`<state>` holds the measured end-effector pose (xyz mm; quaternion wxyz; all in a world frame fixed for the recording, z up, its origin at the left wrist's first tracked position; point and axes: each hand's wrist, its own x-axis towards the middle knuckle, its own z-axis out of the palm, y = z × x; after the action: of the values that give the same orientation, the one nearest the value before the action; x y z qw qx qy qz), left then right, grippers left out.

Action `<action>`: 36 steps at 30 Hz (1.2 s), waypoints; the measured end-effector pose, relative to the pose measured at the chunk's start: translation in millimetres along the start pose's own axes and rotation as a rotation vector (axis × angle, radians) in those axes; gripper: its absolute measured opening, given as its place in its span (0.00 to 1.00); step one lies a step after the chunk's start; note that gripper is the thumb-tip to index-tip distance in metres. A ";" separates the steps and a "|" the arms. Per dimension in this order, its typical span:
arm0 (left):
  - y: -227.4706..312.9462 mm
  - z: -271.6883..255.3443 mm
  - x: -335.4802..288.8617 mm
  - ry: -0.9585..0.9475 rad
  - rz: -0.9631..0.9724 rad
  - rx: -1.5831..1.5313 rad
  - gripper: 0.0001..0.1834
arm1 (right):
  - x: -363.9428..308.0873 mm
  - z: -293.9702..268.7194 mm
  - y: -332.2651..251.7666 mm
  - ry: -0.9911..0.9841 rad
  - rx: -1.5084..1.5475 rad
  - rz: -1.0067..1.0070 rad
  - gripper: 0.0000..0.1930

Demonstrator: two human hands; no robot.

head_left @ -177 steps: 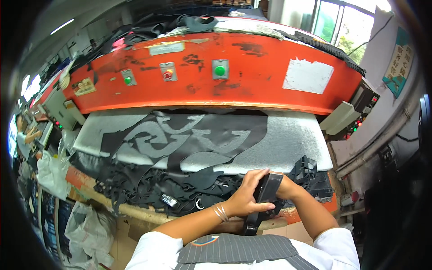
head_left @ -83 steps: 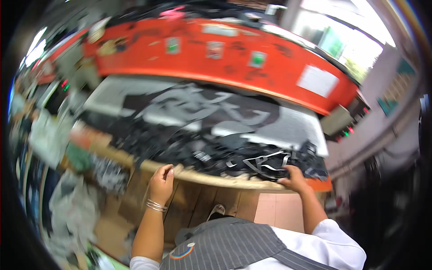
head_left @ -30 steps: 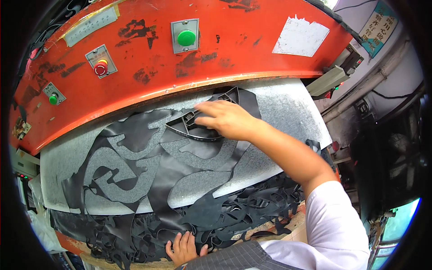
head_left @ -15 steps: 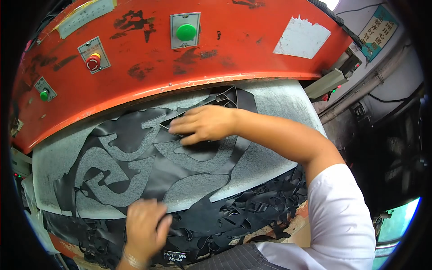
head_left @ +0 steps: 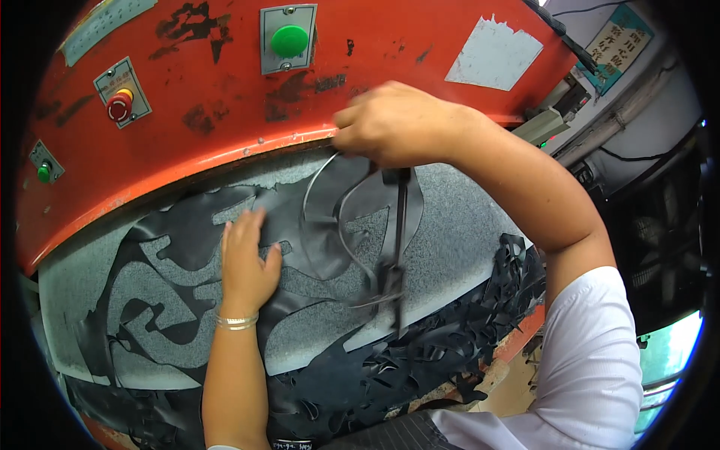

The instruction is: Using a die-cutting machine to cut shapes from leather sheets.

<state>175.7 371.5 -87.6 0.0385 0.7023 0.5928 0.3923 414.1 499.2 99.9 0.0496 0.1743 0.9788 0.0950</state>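
My right hand [head_left: 394,124] is closed around the upper end of a cutting die [head_left: 400,225], a frame of thin curved metal strips with a dark bar. The die is tilted up on end over the right part of a black leather-like sheet [head_left: 199,217], and its lower end is blurred. My left hand [head_left: 246,266] lies with fingers stretched out on the sheet, left of the die, holding nothing. Cut-out shapes in the sheet bare the grey speckled cutting board [head_left: 465,225] beneath it.
Behind the board rises a red machine beam [head_left: 217,97] with a green push button [head_left: 289,41], a red emergency button [head_left: 119,106] and a smaller green button [head_left: 45,172]. Black scraps [head_left: 427,345] are heaped along the board's front edge. A fan [head_left: 652,232] stands at the right.
My right hand has raised the cutting die off the sheet and tilted it up. The left hand has moved from the front edge forward onto the sheet. The view has shifted slightly.
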 end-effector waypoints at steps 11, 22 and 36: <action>26.4 -6.3 5.8 -0.314 0.155 -0.079 0.34 | -52.1 142.7 63.9 -0.025 0.547 0.514 0.11; 30.7 20.7 5.4 -0.287 0.135 -0.103 0.21 | -59.0 175.8 75.6 0.079 0.550 0.560 0.13; 30.6 27.9 13.6 -0.364 0.050 -0.112 0.17 | -139.9 214.3 75.3 0.307 0.829 0.519 0.35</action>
<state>216.8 385.7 -84.1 0.1744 0.7729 0.5357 0.2918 597.7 555.7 -85.1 -0.1935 0.4007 0.8546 -0.2676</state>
